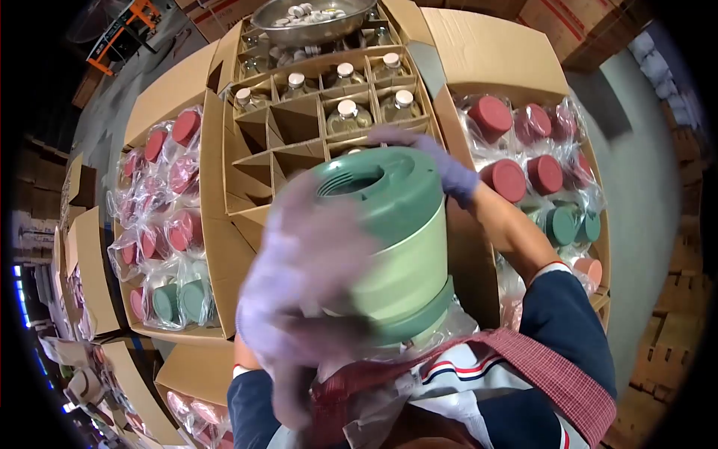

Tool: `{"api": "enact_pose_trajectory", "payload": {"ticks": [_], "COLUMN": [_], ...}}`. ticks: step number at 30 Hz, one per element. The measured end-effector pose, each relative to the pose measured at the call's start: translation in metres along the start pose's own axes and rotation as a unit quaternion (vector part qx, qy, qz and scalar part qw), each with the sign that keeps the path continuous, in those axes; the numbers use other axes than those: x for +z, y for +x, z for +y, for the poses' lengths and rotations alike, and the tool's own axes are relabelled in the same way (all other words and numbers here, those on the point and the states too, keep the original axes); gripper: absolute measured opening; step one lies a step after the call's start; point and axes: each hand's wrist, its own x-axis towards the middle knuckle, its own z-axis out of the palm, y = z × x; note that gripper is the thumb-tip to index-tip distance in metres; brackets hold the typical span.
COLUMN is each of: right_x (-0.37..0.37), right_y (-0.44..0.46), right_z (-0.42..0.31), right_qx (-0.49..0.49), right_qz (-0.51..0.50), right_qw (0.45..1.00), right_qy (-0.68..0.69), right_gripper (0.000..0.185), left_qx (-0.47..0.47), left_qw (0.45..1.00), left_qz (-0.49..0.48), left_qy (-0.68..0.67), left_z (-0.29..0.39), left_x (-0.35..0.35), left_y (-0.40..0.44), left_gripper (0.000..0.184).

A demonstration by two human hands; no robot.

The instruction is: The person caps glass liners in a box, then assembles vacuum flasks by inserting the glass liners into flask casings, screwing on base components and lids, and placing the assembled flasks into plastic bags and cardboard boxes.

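A green thermos jug (400, 258) stands upright close against my body, with a dark green top around a threaded round opening and a paler green side. My right hand (437, 161), in a lavender glove, curves round the far right side of its top; the fingertips are partly hidden behind the rim. My left hand (299, 262), gloved too, is smeared by motion in front of the jug's left side, and its fingers cannot be made out. Clear plastic wrap (452, 325) lies at the jug's foot.
Ahead, a divided carton (247, 183) holds several glass bottles (348, 116) with white caps. A metal bowl (314, 26) of small white pieces sits at the back. Cartons of wrapped jugs with red lids (505, 179) and green lids flank both sides. Concrete floor (636, 187) shows at right.
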Motion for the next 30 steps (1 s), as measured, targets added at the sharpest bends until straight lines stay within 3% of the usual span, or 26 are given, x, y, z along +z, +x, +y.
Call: {"api": "enact_pose_trajectory", "payload": {"ticks": [2, 4, 5, 6, 7, 9, 10, 11, 14, 15, 17, 18, 19, 20, 22, 23, 25, 28, 29, 30], "right_x": [-0.01, -0.004, -0.001, -0.004, -0.006, -0.01, -0.001, -0.006, -0.005, -0.007, -0.006, -0.006, 0.008, 0.008, -0.002, -0.005, -0.004, 0.007, 0.007, -0.003], "right_y": [-0.012, -0.011, -0.01, -0.003, -0.004, 0.009, 0.0, -0.006, -0.005, 0.012, 0.016, 0.005, -0.012, -0.013, -0.001, 0.006, 0.022, -0.005, -0.003, 0.011], "right_z": [-0.067, -0.073, -0.075, -0.071, -0.053, -0.023, -0.046, -0.083, -0.088, -0.052, -0.032, -0.054, -0.097, -0.097, -0.098, -0.083, -0.061, -0.096, -0.087, -0.07], "right_qx": [-0.182, -0.324, -0.394, -0.32, -0.314, -0.146, -0.026, -0.183, -0.299, -0.2, -0.1, -0.114, -0.138, -0.128, -0.221, -0.189, -0.125, -0.12, -0.128, -0.154], "right_qz": [0.168, 0.049, -0.011, -0.061, -0.058, 0.011, 0.062, 0.01, -0.029, 0.005, 0.079, 0.107, 0.161, 0.153, 0.001, 0.039, 0.112, 0.149, 0.106, 0.057], "right_qw": [0.968, 0.942, 0.913, 0.935, 0.937, 0.978, 0.99, 0.983, 0.944, 0.977, 0.992, 0.986, 0.975, 0.978, 0.971, 0.978, 0.984, 0.962, 0.981, 0.983], "right_qy": [0.034, -0.072, -0.106, -0.138, -0.143, -0.149, 0.127, -0.016, -0.137, -0.074, 0.024, 0.049, -0.069, -0.062, -0.093, -0.085, -0.059, -0.196, -0.102, -0.084], "right_gripper": [0.049, 0.049, 0.049, 0.047, 0.047, 0.046, 0.049, 0.053, 0.059, 0.059, 0.06, 0.061, 0.066, 0.066, 0.075, 0.072, 0.067, 0.087, 0.062, 0.061], "left_qx": [0.085, 0.108, 0.023, -0.012, -0.051, -0.153, -0.105, -0.068, -0.006, -0.004, 0.011, 0.028, 0.023, 0.017, 0.001, 0.003, 0.052, 0.078, 0.067, 0.075], "left_qw": [0.988, 0.979, 0.998, 1.0, 0.997, 0.946, 0.964, 0.97, 0.999, 0.999, 0.997, 0.993, 0.991, 0.988, 0.998, 0.997, 0.996, 0.985, 0.996, 0.997], "left_qz": [0.1, 0.13, 0.038, -0.009, -0.054, 0.006, 0.09, 0.177, 0.033, 0.034, 0.075, 0.113, 0.131, 0.15, 0.053, 0.024, 0.075, 0.15, 0.053, 0.008], "left_qy": [0.075, 0.116, 0.049, 0.009, -0.028, -0.287, -0.227, -0.152, 0.009, 0.007, 0.009, 0.013, 0.018, 0.023, -0.047, -0.071, -0.024, 0.042, 0.009, -0.011], "left_z": [-0.008, 0.004, 0.02, 0.032, 0.044, 0.058, 0.041, 0.023, 0.008, 0.006, 0.001, -0.002, -0.001, 0.0, 0.006, 0.004, -0.004, -0.008, 0.001, -0.001], "left_x": [-0.008, -0.005, 0.001, 0.005, 0.009, 0.006, 0.015, 0.024, 0.006, 0.004, -0.005, -0.009, -0.008, -0.008, -0.001, -0.002, -0.006, -0.01, -0.011, -0.012], "left_y": [0.017, 0.013, 0.007, 0.009, 0.012, 0.017, 0.024, 0.032, 0.015, 0.017, 0.021, 0.028, 0.024, 0.022, 0.026, 0.03, 0.031, 0.025, 0.022, 0.028], "left_gripper": [0.082, 0.081, 0.061, 0.052, 0.044, 0.051, 0.055, 0.059, 0.049, 0.049, 0.048, 0.048, 0.047, 0.047, 0.046, 0.046, 0.043, 0.041, 0.049, 0.054]}}
